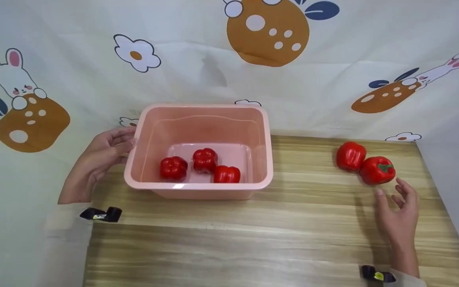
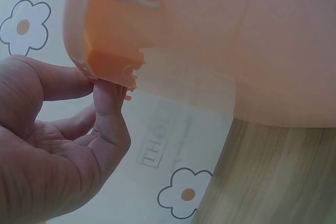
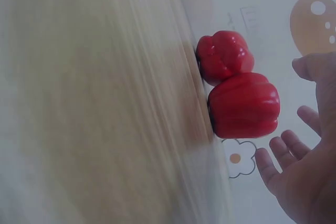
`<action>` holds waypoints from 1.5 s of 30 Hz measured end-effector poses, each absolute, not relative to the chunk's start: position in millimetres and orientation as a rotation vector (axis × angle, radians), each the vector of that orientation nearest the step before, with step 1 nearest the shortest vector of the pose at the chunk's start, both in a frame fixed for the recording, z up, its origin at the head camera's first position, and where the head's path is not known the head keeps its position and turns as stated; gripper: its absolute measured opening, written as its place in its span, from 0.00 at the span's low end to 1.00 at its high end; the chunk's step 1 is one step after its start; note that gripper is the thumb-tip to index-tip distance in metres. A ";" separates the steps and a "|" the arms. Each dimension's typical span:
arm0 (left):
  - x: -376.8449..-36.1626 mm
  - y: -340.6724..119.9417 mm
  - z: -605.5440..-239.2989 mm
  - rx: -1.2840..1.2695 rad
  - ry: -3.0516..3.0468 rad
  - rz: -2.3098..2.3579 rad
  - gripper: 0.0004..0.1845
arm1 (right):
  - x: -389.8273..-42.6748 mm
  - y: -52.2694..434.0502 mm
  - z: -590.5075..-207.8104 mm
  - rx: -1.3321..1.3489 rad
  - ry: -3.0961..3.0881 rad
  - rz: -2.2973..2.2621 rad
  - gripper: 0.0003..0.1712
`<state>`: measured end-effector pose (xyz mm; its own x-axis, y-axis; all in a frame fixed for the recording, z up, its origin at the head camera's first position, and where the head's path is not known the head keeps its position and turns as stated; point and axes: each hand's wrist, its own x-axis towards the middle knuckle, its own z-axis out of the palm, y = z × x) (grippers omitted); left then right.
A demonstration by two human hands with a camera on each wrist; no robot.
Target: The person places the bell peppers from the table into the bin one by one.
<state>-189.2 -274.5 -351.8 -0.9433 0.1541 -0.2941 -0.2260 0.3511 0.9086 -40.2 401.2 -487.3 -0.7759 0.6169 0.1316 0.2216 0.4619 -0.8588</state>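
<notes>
My left hand (image 1: 104, 153) pinches the left rim of a pink plastic basin (image 1: 267, 159); the left wrist view shows thumb and fingers at the rim's underside. Inside the basin lie a red bell pepper (image 1: 173, 168) at the left, a second pepper (image 1: 205, 160) in the middle and a third pepper (image 1: 227, 174) partly hidden by the front rim. On the right of the table, a red bell pepper with a green stem (image 1: 377, 170) leans against another red pepper (image 1: 350, 156). My right hand (image 1: 400, 213) is just in front of the stemmed one, fingers spread and holding nothing.
The wood-grain table (image 1: 229, 243) runs under everything. A white cloth (image 1: 189, 75) with printed rabbits, flowers and orange-brown fruit hangs behind the basin and along the left side. Bare tabletop lies between the basin and the two peppers on the right.
</notes>
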 end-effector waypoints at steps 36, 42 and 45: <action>-188.4 -272.6 -345.9 -0.065 2.280 1.605 0.33 | -81.5 427.1 -491.9 -0.940 -2.392 1.511 0.53; -188.7 -273.3 -346.5 -0.042 2.256 1.639 0.33 | -90.7 428.3 -491.2 -0.933 -2.405 1.538 0.53; -188.2 -273.2 -346.7 -0.028 2.248 1.661 0.32 | -95.1 427.1 -489.3 -0.911 -2.434 1.512 0.54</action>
<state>-188.2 -273.2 -346.7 -0.9404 0.1860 -0.2847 -0.2176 0.3143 0.9241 -95.1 427.1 -489.3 -0.8080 0.5560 -0.1948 0.4210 0.3136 -0.8511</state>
